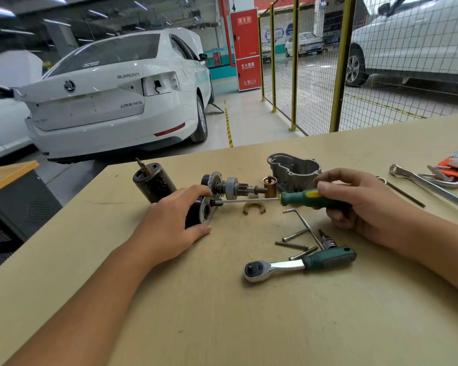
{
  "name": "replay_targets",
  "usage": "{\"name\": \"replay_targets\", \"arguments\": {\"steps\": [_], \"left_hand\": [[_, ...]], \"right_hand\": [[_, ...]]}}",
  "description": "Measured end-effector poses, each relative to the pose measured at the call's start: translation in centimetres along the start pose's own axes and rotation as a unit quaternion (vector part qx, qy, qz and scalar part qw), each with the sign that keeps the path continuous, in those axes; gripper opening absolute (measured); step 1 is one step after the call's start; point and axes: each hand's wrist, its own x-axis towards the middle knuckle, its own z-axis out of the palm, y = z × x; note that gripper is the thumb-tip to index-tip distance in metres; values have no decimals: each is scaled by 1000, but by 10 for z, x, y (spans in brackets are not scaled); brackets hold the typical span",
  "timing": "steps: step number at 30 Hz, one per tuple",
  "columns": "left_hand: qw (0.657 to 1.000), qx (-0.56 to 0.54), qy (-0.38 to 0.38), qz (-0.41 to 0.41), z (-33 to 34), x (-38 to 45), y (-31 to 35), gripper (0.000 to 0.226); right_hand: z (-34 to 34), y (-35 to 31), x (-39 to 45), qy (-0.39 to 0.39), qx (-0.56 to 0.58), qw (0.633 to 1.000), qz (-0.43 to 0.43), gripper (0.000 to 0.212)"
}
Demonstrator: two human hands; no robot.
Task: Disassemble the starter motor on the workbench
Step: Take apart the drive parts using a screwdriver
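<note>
mid-frame on workbench point(222, 326): left hand point(173, 228) curled round black solenoid body point(196, 212), lying on its side, flanged end facing right. right hand point(354, 202) gripping green-yellow screwdriver point(302, 198) by handle, shaft horizontal, tip at solenoid flange. behind: motor housing point(152, 182), pinion shaft assembly point(230, 184), aluminium nose housing point(292, 167). lower centre: ratchet point(296, 264), loose bolts point(292, 244).

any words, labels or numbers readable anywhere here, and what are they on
"SUPERB" in raised letters on the white car's boot lid.
"消火栓" on the upper panel of the red fire cabinet.
"灭火器箱" on its lower door, slightly blurred.
"火警119" near the cabinet's foot, small but legible.
Chinese badge lower right on the boot lid: too blurred to read.
No legible markings on the screwdriver, ratchet or starter motor parts.
</note>
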Motion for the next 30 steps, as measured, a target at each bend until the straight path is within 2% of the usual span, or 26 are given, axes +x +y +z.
{"name": "replay_targets", "arguments": {"steps": [4, 6, 8, 11, 14, 19, 21, 24, 27, 30], "left_hand": [[1000, 4, -3, -3, 0, 0, 0, 69], [1000, 3, -5, -4, 0, 0, 1, 70], [1000, 2, -6, -5, -1, 0, 1, 73], [1000, -1, 0, -16, 0, 0, 2, 83], [1000, -5, 4, -19, 0, 0, 2, 86], [1000, -6, 0, -19, -1, 0, 3, 80], [1000, -2, -4, -11, -1, 0, 1, 75], [1000, -1, -6, -1, 0, 0, -1, 67], [1000, -4, -2, 10, 1, 0, -3, 62], [1000, -7, -1, 12, 1, 1, -3, 60]], "right_hand": [[-1, 4, -1, -11, 28, 999, -10, 38], [2, 1, -2, -11, -2, 1000, -7, 32], [4, -1, -2, -2, -44, 999, 6, 39], [-1, 1, 0, -18, -38, 999, -9, 37], [-6, 6, 1, -12, 19, 1000, -13, 54], [3, 3, 1, -14, -9, 1000, -1, 39], [2, 1, 1, -8, -32, 999, 14, 42], [-2, 2, 0, -23, -29, 999, -9, 32], [-2, 7, 0, -16, 15, 999, -29, 50], [5, 3, -1, -15, 10, 1000, -22, 35]]}}
